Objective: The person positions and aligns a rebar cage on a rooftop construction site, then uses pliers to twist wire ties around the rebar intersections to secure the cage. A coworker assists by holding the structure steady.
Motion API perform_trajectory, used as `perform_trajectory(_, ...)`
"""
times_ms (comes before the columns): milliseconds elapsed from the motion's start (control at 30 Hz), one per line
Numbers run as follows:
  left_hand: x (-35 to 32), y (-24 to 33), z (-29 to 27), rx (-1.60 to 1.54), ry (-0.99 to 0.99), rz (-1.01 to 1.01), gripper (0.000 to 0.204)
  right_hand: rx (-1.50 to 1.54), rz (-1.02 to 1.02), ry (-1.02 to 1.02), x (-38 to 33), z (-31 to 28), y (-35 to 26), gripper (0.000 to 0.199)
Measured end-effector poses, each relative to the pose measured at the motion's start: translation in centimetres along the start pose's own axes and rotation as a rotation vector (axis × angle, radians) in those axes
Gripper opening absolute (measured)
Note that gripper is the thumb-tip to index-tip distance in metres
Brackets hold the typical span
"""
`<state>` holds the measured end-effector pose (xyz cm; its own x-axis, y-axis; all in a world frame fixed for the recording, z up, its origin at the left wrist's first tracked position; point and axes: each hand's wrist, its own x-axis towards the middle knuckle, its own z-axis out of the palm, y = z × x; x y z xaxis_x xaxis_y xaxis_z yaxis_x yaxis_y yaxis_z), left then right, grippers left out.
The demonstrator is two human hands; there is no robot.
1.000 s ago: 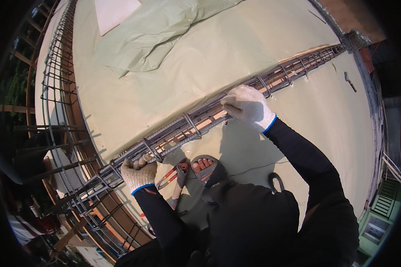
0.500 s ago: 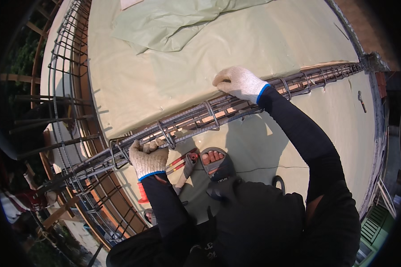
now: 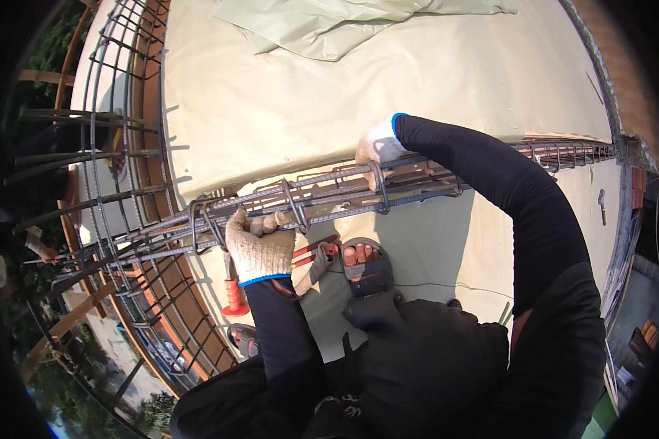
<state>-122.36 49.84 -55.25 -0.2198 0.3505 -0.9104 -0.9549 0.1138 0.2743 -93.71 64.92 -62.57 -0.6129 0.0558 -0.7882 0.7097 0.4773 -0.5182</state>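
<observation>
A long rebar cage (image 3: pixel 322 196) with square stirrups crosses in front of me, lying in a gap between pale sheeted panels. My left hand (image 3: pixel 261 247), in a knitted cream glove with a blue cuff, is closed over the cage's near bars beside a stirrup (image 3: pixel 295 206). Farther right, my right hand (image 3: pixel 381 148) in a matching glove reaches over the far side. Its fingers curl down around a stirrup (image 3: pixel 383 192) and the bars there; the fingertips are partly hidden.
Red-handled cutters (image 3: pixel 318 252) and an orange-handled tool (image 3: pixel 234 298) lie near my sandalled feet (image 3: pixel 365 267). A curved rebar cage (image 3: pixel 128 183) runs along the left edge, with a drop beyond. Crumpled sheeting (image 3: pixel 329 33) lies at the far side. A hammer-like tool (image 3: pixel 602 207) rests right.
My right hand has come down from above the cage and closed on a stirrup, its arm now arched over. My left hand keeps its grip. The view has shifted slightly.
</observation>
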Motion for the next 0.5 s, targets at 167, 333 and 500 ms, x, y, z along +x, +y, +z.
perform_trajectory(167, 0.5, 0.3, -0.6, -0.022, 0.004, -0.007, 0.039, -0.21, 0.112, -0.055, 1.9, 0.3, -0.3, 0.037)
perform_trajectory(333, 1.0, -0.3, -0.3, -0.039, -0.026, -0.047, 0.039, -0.125, -0.184, 0.097, 5.3, 2.4, 4.4, 0.026)
perform_trajectory(500, 0.6, 0.9, -0.5, 0.017, 0.054, 0.048, 0.04, -0.093, -0.18, 0.161, 1.9, 0.5, -0.5, 0.028)
